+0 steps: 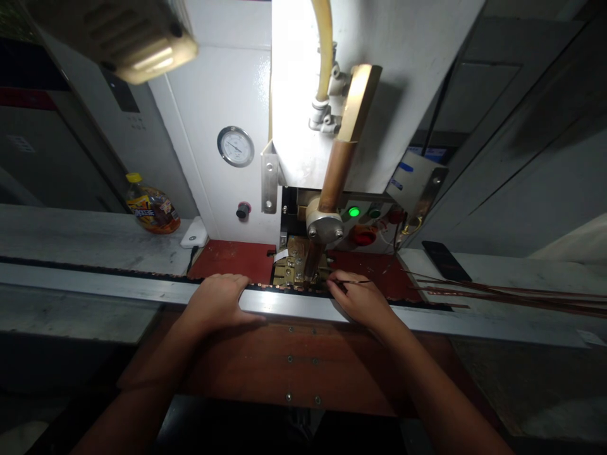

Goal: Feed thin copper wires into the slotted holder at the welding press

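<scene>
The white machine (370, 95) is standing at the back of the surface (85, 237), its copper rod (334, 174) pointing down at the brass block (289, 268). A metal rail (118, 287) is running across the front edge. The left hand (218, 303) is resting on that rail, fingers together and curled over it, apparently steadying. The right hand (360, 300) is pinching a thin strip (353, 282) beside the rod tip, fingers clamped on it. Spare strips (497, 294) are lying to the right, leaving room there.

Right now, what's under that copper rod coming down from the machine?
Under the copper rod sits a brass fixture block, with the right hand holding a thin strip beside it. The rod's tip hides the contact spot.
</scene>
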Demonstrator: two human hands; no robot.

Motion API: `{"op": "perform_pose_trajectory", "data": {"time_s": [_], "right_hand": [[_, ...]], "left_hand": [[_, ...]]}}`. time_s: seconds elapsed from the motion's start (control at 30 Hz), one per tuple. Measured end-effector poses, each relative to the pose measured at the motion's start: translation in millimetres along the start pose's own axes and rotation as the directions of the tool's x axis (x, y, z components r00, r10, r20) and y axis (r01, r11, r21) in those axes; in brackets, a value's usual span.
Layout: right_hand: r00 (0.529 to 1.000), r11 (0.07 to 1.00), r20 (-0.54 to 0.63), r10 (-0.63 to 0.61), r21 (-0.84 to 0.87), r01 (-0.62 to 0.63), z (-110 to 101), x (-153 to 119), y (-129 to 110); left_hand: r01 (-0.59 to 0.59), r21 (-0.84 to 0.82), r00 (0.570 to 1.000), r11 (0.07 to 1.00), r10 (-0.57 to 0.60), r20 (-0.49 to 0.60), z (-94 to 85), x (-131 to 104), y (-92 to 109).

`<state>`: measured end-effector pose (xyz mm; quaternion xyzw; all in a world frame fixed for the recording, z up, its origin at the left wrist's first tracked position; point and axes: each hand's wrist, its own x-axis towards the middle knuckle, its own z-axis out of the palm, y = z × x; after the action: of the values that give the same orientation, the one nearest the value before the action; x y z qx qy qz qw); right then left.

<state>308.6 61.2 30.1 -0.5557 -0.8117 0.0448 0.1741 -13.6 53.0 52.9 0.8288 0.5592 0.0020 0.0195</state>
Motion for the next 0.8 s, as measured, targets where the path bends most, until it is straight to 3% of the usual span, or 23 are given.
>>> {"op": "perform_pose_trajectory", "data": {"time_s": [0.8], "right_hand": [[1.000,0.998,0.000,0.009,-0.058,-0.009,-0.5,-1.0,-2.2]], "left_hand": [[-0.007,-0.029,0.999,1.000,0.006,-0.038,3.2,0.6,-0.7]]}}
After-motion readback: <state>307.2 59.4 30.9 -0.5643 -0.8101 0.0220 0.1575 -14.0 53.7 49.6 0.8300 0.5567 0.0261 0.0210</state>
